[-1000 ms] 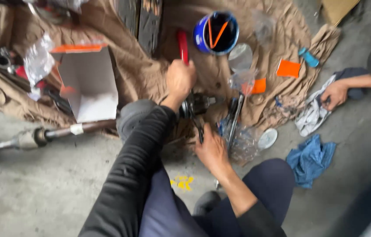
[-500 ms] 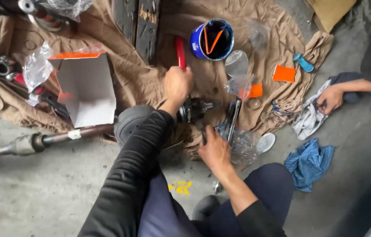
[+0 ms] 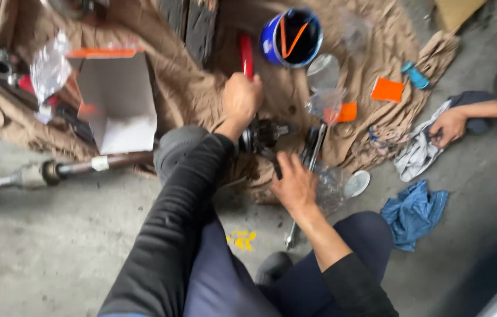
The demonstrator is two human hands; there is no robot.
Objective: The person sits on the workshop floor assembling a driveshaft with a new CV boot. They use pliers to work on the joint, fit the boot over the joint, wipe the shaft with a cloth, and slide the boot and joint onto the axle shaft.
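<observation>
Little has shifted since the earlier frames: both hands sit on the same work, and only the view has drifted, the blue bucket (image 3: 291, 37) now nearer the top edge.

Fingers of the left hand (image 3: 241, 98) are curled tight round the red-handled tool (image 3: 247, 54), whose handle sticks up past the knuckles; its working end is hidden below the fist. Fingers of the right hand (image 3: 294, 183) are bent narrow over a dark part just under the CV joint (image 3: 263, 135); whether they truly pinch it I cannot tell. That grip looks meant to steady the joint while the left hand bears down.

Outward, the joint lies on the brown cloth (image 3: 201, 94) at the end of the axle shaft (image 3: 78, 169), which runs left across the concrete. 1 wrench (image 3: 314, 147) lies just right of the joint, a white carton (image 3: 118, 103) to the left. At far right, another person's hand (image 3: 448, 125) rests on a grey rag (image 3: 416, 154), near a blue rag (image 3: 416, 212).
</observation>
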